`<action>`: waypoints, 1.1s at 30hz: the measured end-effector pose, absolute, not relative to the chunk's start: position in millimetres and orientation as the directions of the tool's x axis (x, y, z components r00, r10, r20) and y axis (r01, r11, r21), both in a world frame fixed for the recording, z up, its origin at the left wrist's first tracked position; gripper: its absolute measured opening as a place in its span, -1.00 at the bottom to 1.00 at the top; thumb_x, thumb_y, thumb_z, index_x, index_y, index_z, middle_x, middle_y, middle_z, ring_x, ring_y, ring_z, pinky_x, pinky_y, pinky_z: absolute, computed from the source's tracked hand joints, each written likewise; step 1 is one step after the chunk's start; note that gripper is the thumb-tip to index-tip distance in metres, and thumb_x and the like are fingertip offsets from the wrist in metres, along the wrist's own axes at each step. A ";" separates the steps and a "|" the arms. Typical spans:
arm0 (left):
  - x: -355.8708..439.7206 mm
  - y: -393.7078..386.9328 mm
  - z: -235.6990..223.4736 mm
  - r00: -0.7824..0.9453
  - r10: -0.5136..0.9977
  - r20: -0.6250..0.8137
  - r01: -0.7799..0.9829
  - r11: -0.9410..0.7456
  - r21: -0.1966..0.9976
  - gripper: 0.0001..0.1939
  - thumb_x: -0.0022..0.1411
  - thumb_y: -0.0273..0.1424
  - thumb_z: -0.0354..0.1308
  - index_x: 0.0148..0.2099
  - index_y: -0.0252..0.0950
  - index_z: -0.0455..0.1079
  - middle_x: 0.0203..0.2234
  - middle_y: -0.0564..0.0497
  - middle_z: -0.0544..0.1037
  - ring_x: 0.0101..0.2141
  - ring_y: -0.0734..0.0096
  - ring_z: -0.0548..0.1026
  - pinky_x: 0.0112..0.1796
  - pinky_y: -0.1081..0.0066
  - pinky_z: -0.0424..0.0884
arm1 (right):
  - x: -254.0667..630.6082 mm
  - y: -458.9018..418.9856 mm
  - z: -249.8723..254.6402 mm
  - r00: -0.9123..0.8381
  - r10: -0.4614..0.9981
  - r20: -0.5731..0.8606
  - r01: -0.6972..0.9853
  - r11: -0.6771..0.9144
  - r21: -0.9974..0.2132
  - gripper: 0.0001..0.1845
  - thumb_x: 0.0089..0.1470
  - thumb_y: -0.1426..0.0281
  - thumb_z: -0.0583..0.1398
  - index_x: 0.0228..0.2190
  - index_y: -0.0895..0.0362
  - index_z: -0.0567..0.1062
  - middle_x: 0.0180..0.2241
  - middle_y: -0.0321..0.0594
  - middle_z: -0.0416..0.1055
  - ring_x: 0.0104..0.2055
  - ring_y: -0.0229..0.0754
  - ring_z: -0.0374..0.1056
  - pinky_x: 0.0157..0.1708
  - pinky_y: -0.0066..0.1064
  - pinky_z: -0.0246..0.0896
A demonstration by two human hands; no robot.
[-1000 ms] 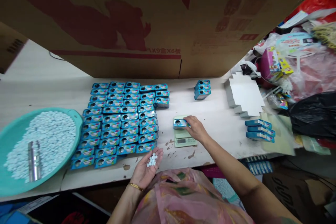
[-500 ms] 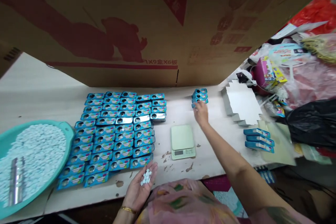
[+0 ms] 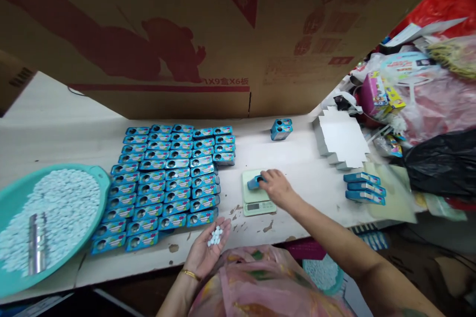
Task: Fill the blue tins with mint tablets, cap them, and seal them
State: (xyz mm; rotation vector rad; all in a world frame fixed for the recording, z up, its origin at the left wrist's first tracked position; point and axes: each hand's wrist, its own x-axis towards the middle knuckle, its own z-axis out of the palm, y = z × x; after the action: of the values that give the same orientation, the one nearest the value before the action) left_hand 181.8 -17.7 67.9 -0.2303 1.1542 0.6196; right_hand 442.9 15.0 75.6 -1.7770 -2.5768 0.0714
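Observation:
On the pale green kitchen scale (image 3: 259,209), my right hand (image 3: 278,189) grips a small blue tin (image 3: 255,182), which is tilted over the weighing plate. Whether the tin touches the plate is unclear. My left hand (image 3: 203,252) lies palm up near the table's front edge, cradling a small pile of whitish tablets (image 3: 215,236). Close beyond it are rows of blue tins (image 3: 163,185), packed side by side with a round dark opening showing on each. Two more blue tins (image 3: 281,131) stand behind the scale.
A turquoise basin (image 3: 105,178) of pale tablets, with a metal cylinder (image 3: 37,242) in it, stands at left. A large cardboard box (image 3: 167,59) walls off the back. White stepped card (image 3: 344,138) and three blue tins (image 3: 364,188) sit right, beside piled bags (image 3: 439,173).
My right hand has come from the small group of tins at the back to the scale, bringing one tin along. My left hand still holds its tablets.

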 end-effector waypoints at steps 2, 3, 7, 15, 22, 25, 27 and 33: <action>183.2 -17.0 70.9 0.280 0.336 -0.900 -0.553 0.822 0.135 -0.76 0.07 -0.56 -0.02 -0.17 -0.52 0.28 -0.30 -0.24 0.47 -0.22 0.25 0.43 -0.27 0.40 0.42 | 421.5 1.3 75.9 -0.355 0.934 -0.052 0.934 0.351 -0.063 -0.85 -0.02 0.52 0.07 -0.35 0.15 0.40 -0.24 -0.12 0.26 -0.25 -0.16 0.11 -0.25 -0.29 0.02; 183.5 -16.5 72.5 0.288 0.338 -0.896 -0.548 0.826 0.136 -0.76 0.07 -0.56 -0.02 -0.17 -0.52 0.28 -0.30 -0.24 0.47 -0.22 0.25 0.42 -0.27 0.40 0.42 | 412.9 -4.3 75.3 -0.337 0.941 -0.038 0.939 0.334 -0.078 -0.84 -0.01 0.52 0.06 -0.34 0.16 0.39 -0.22 -0.11 0.26 -0.22 -0.15 0.11 -0.23 -0.28 0.02; 180.9 -18.1 77.1 0.336 0.363 -0.869 -0.529 0.836 0.145 -0.78 0.09 -0.55 -0.05 -0.19 -0.50 0.29 -0.30 -0.23 0.47 -0.22 0.25 0.43 -0.27 0.36 0.41 | 377.0 -30.3 78.2 -0.298 0.950 0.091 0.926 0.311 -0.213 -0.78 0.03 0.45 0.05 -0.23 0.18 0.33 -0.12 -0.07 0.21 -0.12 -0.11 0.06 -0.16 -0.24 -0.01; 171.2 -34.5 78.9 0.418 0.282 -0.864 -0.516 0.856 0.030 -0.81 0.14 -0.51 -0.11 -0.43 -0.40 0.31 -0.61 0.01 0.46 -0.53 0.51 0.46 -0.35 0.44 0.41 | 301.9 -61.3 96.9 -0.558 0.829 -0.042 0.747 0.479 -0.462 -0.64 -0.03 0.39 0.10 -0.15 0.24 0.22 -0.27 -0.15 0.24 -0.21 -0.20 0.09 -0.30 -0.41 0.10; 168.5 -36.2 81.7 0.385 0.249 -0.889 -0.508 0.861 0.021 -0.84 0.13 -0.53 -0.09 -0.37 -0.41 0.31 -0.56 -0.01 0.49 -0.46 0.45 0.47 -0.30 0.40 0.40 | 303.8 -54.1 98.0 -0.630 0.774 -0.064 0.720 0.552 -0.420 -0.90 0.01 0.43 0.07 -0.35 0.19 0.29 -0.33 -0.21 0.22 -0.27 -0.23 0.11 -0.45 -0.48 0.10; 169.3 -35.3 83.1 0.392 0.231 -0.890 -0.475 0.880 0.019 -0.80 0.13 -0.50 -0.10 -0.25 -0.43 0.31 -0.50 -0.04 0.50 -0.37 0.37 0.47 -0.28 0.36 0.40 | 302.5 -53.2 97.0 -0.639 0.768 -0.041 0.708 0.567 -0.420 -0.89 -0.02 0.43 0.10 -0.36 0.17 0.29 -0.32 -0.24 0.24 -0.26 -0.24 0.12 -0.45 -0.48 0.11; 171.1 -35.5 83.1 0.410 0.206 -0.888 -0.452 0.892 -0.002 -0.76 0.14 -0.48 -0.11 -0.17 -0.44 0.30 -0.46 -0.06 0.50 -0.33 0.34 0.47 -0.27 0.35 0.39 | 302.5 -53.6 93.7 -0.658 0.753 -0.023 0.684 0.585 -0.435 -0.88 -0.04 0.43 0.12 -0.36 0.15 0.30 -0.31 -0.26 0.25 -0.27 -0.24 0.14 -0.44 -0.48 0.11; 186.2 -32.5 75.8 0.441 0.270 -0.856 -0.457 0.888 0.045 -0.82 0.12 -0.51 -0.08 -0.33 -0.45 0.34 -0.54 -0.07 0.49 -0.46 0.41 0.47 -0.34 0.41 0.42 | 317.3 -51.9 78.0 -0.541 0.841 -0.017 0.718 0.451 -0.530 -0.90 0.01 0.40 0.05 -0.38 0.12 0.35 -0.37 -0.29 0.30 -0.36 -0.30 0.18 -0.46 -0.53 0.12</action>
State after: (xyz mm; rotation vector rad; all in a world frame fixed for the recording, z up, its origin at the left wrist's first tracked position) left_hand 186.2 -32.5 75.8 -0.2045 1.0193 0.4552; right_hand 317.3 -51.9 78.0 -1.3471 -2.4554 0.7170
